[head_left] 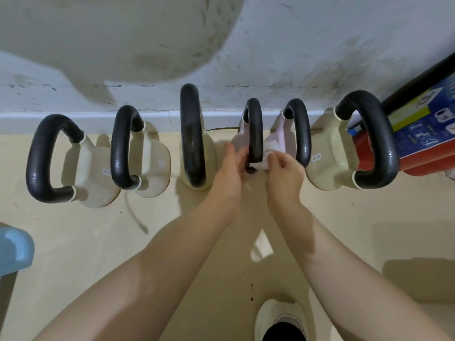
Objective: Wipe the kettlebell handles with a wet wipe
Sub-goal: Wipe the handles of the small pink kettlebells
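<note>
You have six kettlebells in a row on the floor (344, 230), along the far wall (270, 57). The fourth kettlebell (254, 129) from the left stands between the third kettlebell (193, 134) and the fifth kettlebell (298, 129). Your left hand (227, 173) is at the left of its handle, your right hand (283, 173) at the right, and the wipe (267, 156) lies between your right hand and the handle. A box (418, 134) leans behind the rightmost kettlebell (369, 136). A shoe (280, 318) is near you, at the bottom.
</note>
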A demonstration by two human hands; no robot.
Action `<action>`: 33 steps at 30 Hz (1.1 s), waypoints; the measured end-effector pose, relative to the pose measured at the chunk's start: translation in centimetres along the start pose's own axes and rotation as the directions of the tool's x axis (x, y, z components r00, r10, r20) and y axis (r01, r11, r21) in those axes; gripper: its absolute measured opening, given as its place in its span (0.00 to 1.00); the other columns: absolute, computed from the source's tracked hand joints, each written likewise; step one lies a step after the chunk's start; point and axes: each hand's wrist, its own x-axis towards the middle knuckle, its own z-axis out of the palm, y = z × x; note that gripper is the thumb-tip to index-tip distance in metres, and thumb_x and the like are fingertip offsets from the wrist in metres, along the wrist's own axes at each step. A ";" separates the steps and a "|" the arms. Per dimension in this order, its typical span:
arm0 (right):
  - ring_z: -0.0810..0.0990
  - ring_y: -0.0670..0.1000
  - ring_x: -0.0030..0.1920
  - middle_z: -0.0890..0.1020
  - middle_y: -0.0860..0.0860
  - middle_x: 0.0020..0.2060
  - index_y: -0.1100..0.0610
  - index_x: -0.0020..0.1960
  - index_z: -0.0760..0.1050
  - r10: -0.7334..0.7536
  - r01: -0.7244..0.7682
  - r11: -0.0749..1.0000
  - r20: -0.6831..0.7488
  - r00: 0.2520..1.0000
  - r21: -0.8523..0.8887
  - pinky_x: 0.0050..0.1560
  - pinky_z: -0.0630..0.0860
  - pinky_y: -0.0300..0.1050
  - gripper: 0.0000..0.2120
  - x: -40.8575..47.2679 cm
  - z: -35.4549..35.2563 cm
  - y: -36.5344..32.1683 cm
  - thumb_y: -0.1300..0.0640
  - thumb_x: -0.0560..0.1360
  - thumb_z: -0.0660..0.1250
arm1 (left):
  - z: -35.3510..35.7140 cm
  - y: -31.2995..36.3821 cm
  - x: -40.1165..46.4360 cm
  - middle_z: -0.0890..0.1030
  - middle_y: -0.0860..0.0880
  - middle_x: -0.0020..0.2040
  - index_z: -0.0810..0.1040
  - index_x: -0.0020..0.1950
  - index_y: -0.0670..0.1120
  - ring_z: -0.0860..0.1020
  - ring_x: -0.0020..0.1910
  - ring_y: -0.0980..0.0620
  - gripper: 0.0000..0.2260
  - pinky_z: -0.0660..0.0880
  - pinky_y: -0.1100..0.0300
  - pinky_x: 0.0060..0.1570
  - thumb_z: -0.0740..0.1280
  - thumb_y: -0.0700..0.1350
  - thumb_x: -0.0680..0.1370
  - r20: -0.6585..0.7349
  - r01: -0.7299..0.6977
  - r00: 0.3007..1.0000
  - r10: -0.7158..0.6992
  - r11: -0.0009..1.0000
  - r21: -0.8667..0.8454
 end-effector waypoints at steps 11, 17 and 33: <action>0.81 0.50 0.47 0.82 0.52 0.44 0.51 0.44 0.80 0.242 -0.326 0.892 0.279 0.929 0.313 0.51 0.76 0.48 0.16 0.0 2.0 0.1 0.41 0.71 0.60 | 0.0 -0.4 -0.1 0.80 0.58 0.55 0.74 0.62 0.57 0.75 0.55 0.65 0.22 0.66 0.68 0.59 0.42 0.55 0.81 -0.037 -0.121 0.991 0.129 0.977 0.175; 0.67 0.46 0.69 0.68 0.45 0.71 0.43 0.73 0.59 0.123 -0.170 0.979 0.341 0.932 0.109 0.72 0.61 0.51 0.21 -3.5 1.0 3.6 0.45 0.80 0.51 | -0.1 -0.7 -0.1 0.77 0.55 0.61 0.71 0.67 0.54 0.73 0.60 0.60 0.24 0.65 0.66 0.61 0.41 0.55 0.81 -0.036 -0.118 0.991 0.127 0.976 0.185; 0.57 0.58 0.74 0.60 0.60 0.74 0.54 0.76 0.49 -0.473 0.644 0.644 0.447 0.759 -0.413 0.71 0.59 0.62 0.28 0.6 1.5 2.4 0.48 0.78 0.50 | -1.1 -0.3 1.4 0.71 0.47 0.70 0.66 0.71 0.47 0.67 0.70 0.53 0.34 0.56 0.54 0.74 0.40 0.66 0.77 -0.043 0.044 0.998 -0.051 0.988 -0.150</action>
